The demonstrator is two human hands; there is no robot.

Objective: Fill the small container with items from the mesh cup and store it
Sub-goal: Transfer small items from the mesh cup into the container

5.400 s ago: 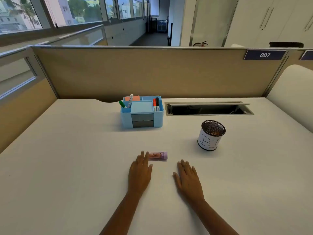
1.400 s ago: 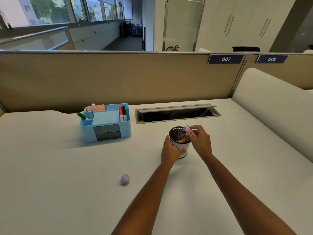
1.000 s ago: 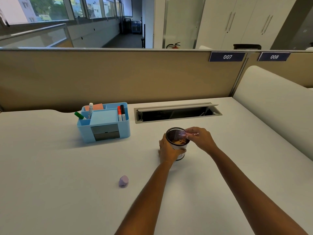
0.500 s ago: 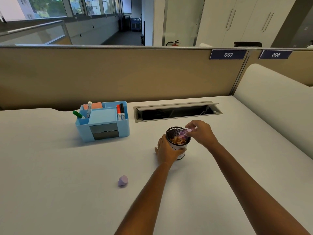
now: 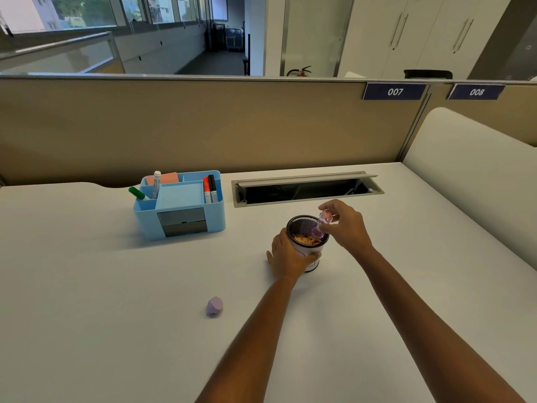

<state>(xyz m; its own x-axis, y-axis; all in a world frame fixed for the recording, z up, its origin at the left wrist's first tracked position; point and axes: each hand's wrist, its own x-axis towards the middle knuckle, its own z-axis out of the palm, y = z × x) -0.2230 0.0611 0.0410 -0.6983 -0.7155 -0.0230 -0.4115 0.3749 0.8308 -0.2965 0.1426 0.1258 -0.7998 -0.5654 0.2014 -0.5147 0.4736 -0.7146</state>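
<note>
The black mesh cup (image 5: 302, 226) with a white paper wrap stands mid-desk, with small orange-brown items inside. My left hand (image 5: 287, 255) wraps around its near left side. My right hand (image 5: 344, 225) holds the small clear purple container (image 5: 321, 225) tilted steeply, its open mouth dipped down into the cup at the right rim. The container's purple cap (image 5: 214, 306) lies alone on the desk, nearer me and to the left.
A light blue desk organizer (image 5: 180, 205) with markers and sticky notes stands at the back left. An open cable tray slot (image 5: 305, 189) runs behind the cup. A tan partition wall (image 5: 232, 126) closes the desk's back, and a white curved panel (image 5: 479, 175) the right side.
The container in my right hand has tipped from nearly level to steeply mouth-down into the cup. My left hand stays on the cup.
</note>
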